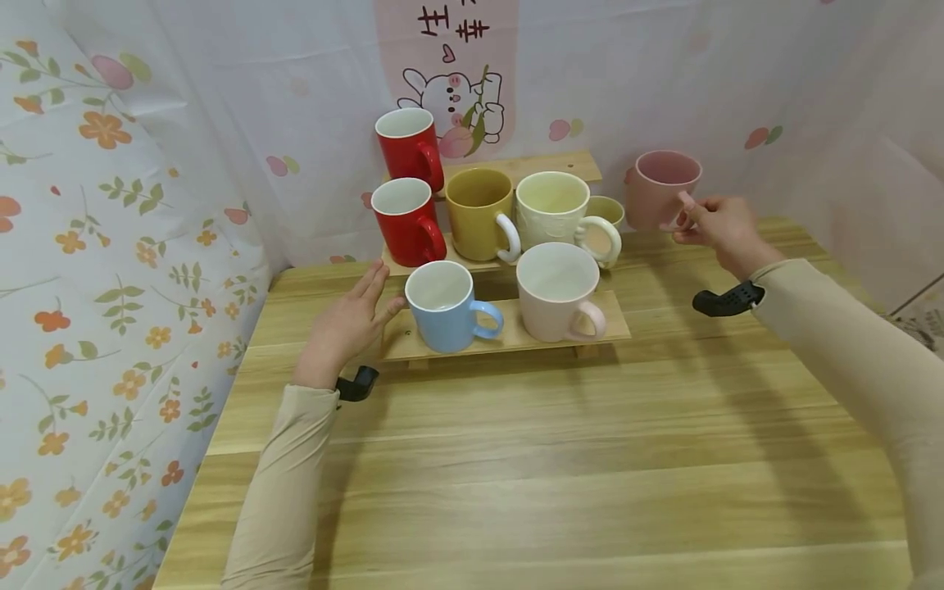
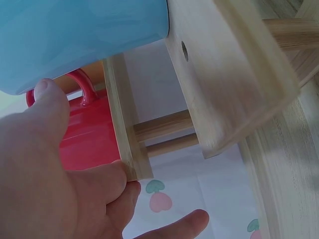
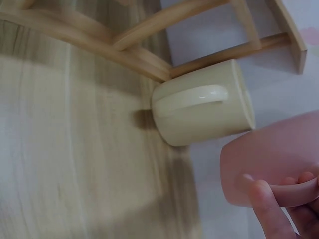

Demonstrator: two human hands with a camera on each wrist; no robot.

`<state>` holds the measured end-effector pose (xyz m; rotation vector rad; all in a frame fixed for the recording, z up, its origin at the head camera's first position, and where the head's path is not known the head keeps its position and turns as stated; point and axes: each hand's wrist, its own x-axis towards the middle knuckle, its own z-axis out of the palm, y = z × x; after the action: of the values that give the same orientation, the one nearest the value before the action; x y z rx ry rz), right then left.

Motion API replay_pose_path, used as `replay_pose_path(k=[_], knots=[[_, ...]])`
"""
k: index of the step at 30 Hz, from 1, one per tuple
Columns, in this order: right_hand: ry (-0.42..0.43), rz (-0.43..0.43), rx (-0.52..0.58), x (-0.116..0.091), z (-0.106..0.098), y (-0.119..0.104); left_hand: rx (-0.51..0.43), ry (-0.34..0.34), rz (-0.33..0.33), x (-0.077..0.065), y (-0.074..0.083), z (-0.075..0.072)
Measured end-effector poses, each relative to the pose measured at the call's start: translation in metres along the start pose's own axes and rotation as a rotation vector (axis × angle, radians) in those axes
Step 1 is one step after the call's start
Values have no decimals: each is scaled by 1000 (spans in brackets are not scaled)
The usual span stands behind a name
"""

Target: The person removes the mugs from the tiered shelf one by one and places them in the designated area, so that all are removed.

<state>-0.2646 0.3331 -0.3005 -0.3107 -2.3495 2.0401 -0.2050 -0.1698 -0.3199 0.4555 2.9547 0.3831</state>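
Observation:
My right hand [image 1: 726, 232] pinches the handle of a dusty-pink mug [image 1: 660, 192], held up beyond the right end of a tiered wooden rack [image 1: 509, 324]. The right wrist view shows this pink mug [image 3: 279, 154] above a pale yellow mug [image 3: 204, 104] standing on the table beside the rack. At the rack's left end, my left hand [image 1: 347, 324] touches the end of the middle shelf with extended fingers. Its thumb lies near a light-blue mug [image 1: 442, 307] on the lowest shelf. Behind is a red mug [image 2: 89, 134] on the middle shelf.
A light-pink mug [image 1: 556, 291] stands on the lowest shelf. A mustard mug [image 1: 479, 213] and a cream mug [image 1: 549, 205] share the middle shelf; another red mug [image 1: 407, 147] is on top. The wooden table [image 1: 553, 483] extends in front; printed cloth [image 1: 295, 106] hangs behind.

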Motion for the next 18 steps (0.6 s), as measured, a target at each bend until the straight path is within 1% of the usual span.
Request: replay_pose_path(k=[5, 10, 15, 18], knots=[[15, -16, 5, 3, 2, 11, -3, 14, 4, 0, 1, 1], [9, -26, -9, 3, 3, 20, 1, 1, -2, 1, 1, 1], [5, -10, -34, 3, 4, 29, 1, -7, -8, 1, 0, 0], [8, 2, -31, 4, 5, 36, 2, -11, -7, 2, 1, 1]])
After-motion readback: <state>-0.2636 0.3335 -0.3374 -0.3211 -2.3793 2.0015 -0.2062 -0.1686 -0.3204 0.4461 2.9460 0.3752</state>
